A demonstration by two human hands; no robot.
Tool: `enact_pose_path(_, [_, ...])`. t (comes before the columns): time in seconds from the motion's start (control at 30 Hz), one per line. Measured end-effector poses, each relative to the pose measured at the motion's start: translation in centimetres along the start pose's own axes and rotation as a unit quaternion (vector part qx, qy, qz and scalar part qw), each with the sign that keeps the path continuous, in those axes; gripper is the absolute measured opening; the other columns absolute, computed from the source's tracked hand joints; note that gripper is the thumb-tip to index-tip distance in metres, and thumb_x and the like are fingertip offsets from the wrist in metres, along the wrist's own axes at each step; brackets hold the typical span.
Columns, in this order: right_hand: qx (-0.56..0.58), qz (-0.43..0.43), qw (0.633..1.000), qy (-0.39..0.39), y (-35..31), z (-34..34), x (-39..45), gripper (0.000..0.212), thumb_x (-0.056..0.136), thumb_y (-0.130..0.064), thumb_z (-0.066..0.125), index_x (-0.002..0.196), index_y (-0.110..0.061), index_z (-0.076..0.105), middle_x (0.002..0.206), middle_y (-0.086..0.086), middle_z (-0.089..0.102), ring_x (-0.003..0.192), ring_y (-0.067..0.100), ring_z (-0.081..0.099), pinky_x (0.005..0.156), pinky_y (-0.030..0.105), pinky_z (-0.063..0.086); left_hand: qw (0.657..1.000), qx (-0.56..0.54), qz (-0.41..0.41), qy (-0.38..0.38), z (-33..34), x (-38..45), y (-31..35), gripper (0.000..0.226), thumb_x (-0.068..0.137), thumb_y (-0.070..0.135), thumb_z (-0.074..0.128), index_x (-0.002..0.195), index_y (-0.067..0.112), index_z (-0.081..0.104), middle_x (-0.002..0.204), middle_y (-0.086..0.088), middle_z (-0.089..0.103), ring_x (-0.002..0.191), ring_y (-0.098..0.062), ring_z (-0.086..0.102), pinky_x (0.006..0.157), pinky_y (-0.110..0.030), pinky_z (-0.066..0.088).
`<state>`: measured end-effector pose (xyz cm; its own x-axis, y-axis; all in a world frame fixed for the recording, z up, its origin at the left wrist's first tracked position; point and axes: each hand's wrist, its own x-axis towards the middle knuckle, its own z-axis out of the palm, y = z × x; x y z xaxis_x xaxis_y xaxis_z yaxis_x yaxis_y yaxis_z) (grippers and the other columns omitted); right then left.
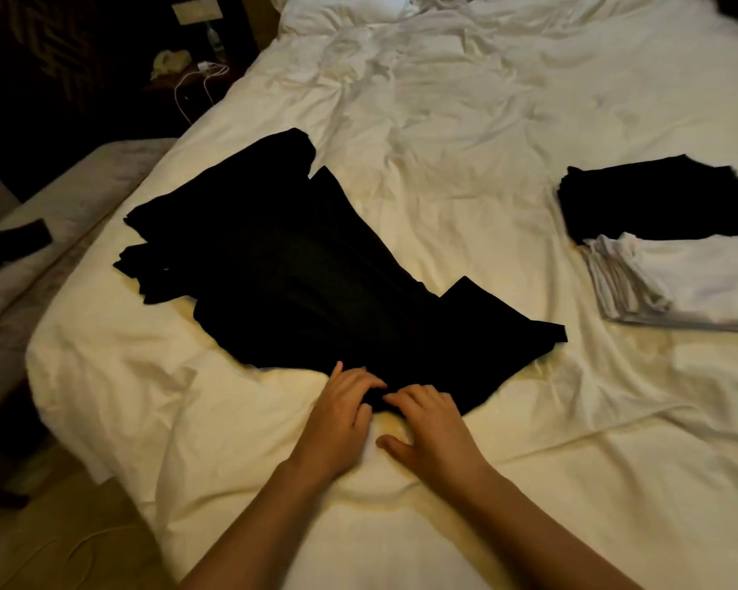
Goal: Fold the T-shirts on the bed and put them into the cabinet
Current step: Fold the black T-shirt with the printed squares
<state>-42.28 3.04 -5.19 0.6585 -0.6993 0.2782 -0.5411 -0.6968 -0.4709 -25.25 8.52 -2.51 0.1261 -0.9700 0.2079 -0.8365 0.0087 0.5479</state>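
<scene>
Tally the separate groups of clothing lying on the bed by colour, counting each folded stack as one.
Black: 2, the spread black T-shirt that both hands grip at its near hem, and the folded black stack at the right.
White: 1, the folded white stack in front of the black stack.
Total: 3 on the bed. How many shirts each stack holds cannot be told.

1. The bed (465, 134) is covered by a rumpled white sheet, creased over most of its width.
2. A black T-shirt (282, 266) is spread flat on the near left part of the sheet.
3. A folded black stack (657, 202) is laid at the right edge, with a folded white stack (691, 283) just in front of it, touching.
4. White pillows (341, 10) are seen at the far end.
</scene>
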Motion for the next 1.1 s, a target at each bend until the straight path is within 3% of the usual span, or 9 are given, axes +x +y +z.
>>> enact_pose_path(0.1, [-0.031, 0.028, 0.999, 0.015, -0.4, 0.9, 0.5, 0.034, 0.082, -0.047, 0.049, 0.106, -0.03, 0.067, 0.096, -0.011, 0.062, 0.089, 0.016, 0.057, 0.072, 0.029, 0.041, 0.997, 0.06, -0.036, 0.014, -0.9, 0.0, -2.2, 0.05, 0.079, 0.026, 0.044, 0.122, 0.014, 0.066, 0.124, -0.003, 0.061, 0.125, -0.019, 0.048, 0.123, -0.03, 0.011])
enact_pose_path(0.27, [0.11, 0.13, 0.985, 0.029, -0.2, 0.5, 1.1, 0.006, 0.091, -0.026, 0.06, 0.093, -0.024, 0.065, 0.087, -0.009, 0.061, 0.086, 0.016, 0.055, 0.073, 0.03, 0.037, 0.989, 0.109, -0.07, 0.071, -2.3, 0.4, -5.7, 0.037, 0.087, 0.032, 0.063, 0.122, 0.02, 0.067, 0.129, -0.005, 0.059, 0.131, -0.027, 0.045, 0.12, -0.043, 0.021])
enact_pose_path(0.37, [0.192, 0.198, 0.959, 0.063, 0.0, 0.0, 0.8, 0.01, 0.095, -0.019, 0.06, 0.088, -0.026, 0.055, 0.083, -0.008, 0.055, 0.083, 0.013, 0.052, 0.072, 0.029, 0.035, 0.989, 0.114, -0.069, 0.071, -3.1, 0.8, -7.0, 0.033, 0.088, 0.032, 0.07, 0.118, 0.021, 0.07, 0.126, -0.004, 0.06, 0.126, -0.028, 0.049, 0.114, -0.048, 0.033])
enact_pose_path(0.47, [0.165, 0.177, 0.969, 0.058, -0.4, -0.2, 1.3, 0.009, 0.092, -0.021, 0.061, 0.092, -0.028, 0.056, 0.088, -0.009, 0.057, 0.085, 0.016, 0.056, 0.073, 0.031, 0.04, 0.991, 0.103, -0.074, 0.048, -3.8, 1.3, -7.1, 0.032, 0.087, 0.017, 0.073, 0.119, 0.018, 0.067, 0.123, -0.003, 0.059, 0.116, -0.028, 0.054, 0.103, -0.042, 0.041])
enact_pose_path(0.6, [0.095, 0.076, 0.992, -0.01, -1.8, 0.1, 3.0, 0.038, 0.083, -0.02, 0.072, 0.12, -0.021, 0.062, 0.111, -0.002, 0.061, 0.101, 0.019, 0.059, 0.086, 0.034, 0.049, 0.99, 0.095, -0.099, 0.044, -4.4, 1.9, -6.8, 0.039, 0.082, 0.003, 0.067, 0.117, 0.019, 0.063, 0.12, -0.002, 0.054, 0.105, -0.028, 0.054, 0.095, -0.041, 0.044])
enact_pose_path(0.73, [0.055, 0.038, 0.997, -0.034, -2.5, 0.3, 4.4, 0.026, 0.091, -0.028, 0.067, 0.117, -0.021, 0.067, 0.11, -0.002, 0.064, 0.103, 0.02, 0.06, 0.086, 0.032, 0.049, 0.982, 0.091, -0.134, 0.097, -5.0, 1.9, -7.3, 0.036, 0.076, 0.001, 0.071, 0.105, 0.019, 0.06, 0.106, 0.0, 0.056, 0.097, -0.025, 0.054, 0.089, -0.038, 0.043])
enact_pose_path(0.83, [0.11, 0.08, 0.991, 0.003, -2.6, 0.0, 4.5, 0.018, 0.094, -0.024, 0.065, 0.111, -0.02, 0.068, 0.106, -0.006, 0.065, 0.101, 0.014, 0.06, 0.085, 0.024, 0.045, 0.97, 0.134, -0.16, 0.124, -5.3, 1.7, -8.3, 0.029, 0.074, 0.006, 0.075, 0.096, 0.021, 0.064, 0.094, 0.001, 0.062, 0.094, -0.027, 0.057, 0.086, -0.039, 0.039])
enact_pose_path(0.93, [0.187, 0.111, 0.975, 0.037, -2.6, -0.5, 4.6, 0.012, 0.096, -0.024, 0.062, 0.107, -0.024, 0.068, 0.101, -0.013, 0.065, 0.095, 0.001, 0.059, 0.083, 0.018, 0.045, 0.958, 0.147, -0.201, 0.144, -6.0, 1.2, -9.6, 0.023, 0.079, 0.01, 0.076, 0.099, 0.02, 0.07, 0.098, -0.001, 0.066, 0.1, -0.028, 0.056, 0.088, -0.04, 0.038])
enact_pose_path(1.1, [0.265, 0.119, 0.952, 0.092, -1.8, -2.5, 5.9, 0.016, 0.097, -0.013, 0.061, 0.101, -0.026, 0.068, 0.097, -0.018, 0.067, 0.095, -0.002, 0.062, 0.082, 0.011, 0.045, 0.969, 0.103, -0.163, 0.153, -7.0, 0.5, -11.0, 0.01, 0.085, 0.011, 0.073, 0.096, 0.012, 0.072, 0.098, -0.003, 0.067, 0.1, -0.024, 0.057, 0.081, -0.037, 0.05])
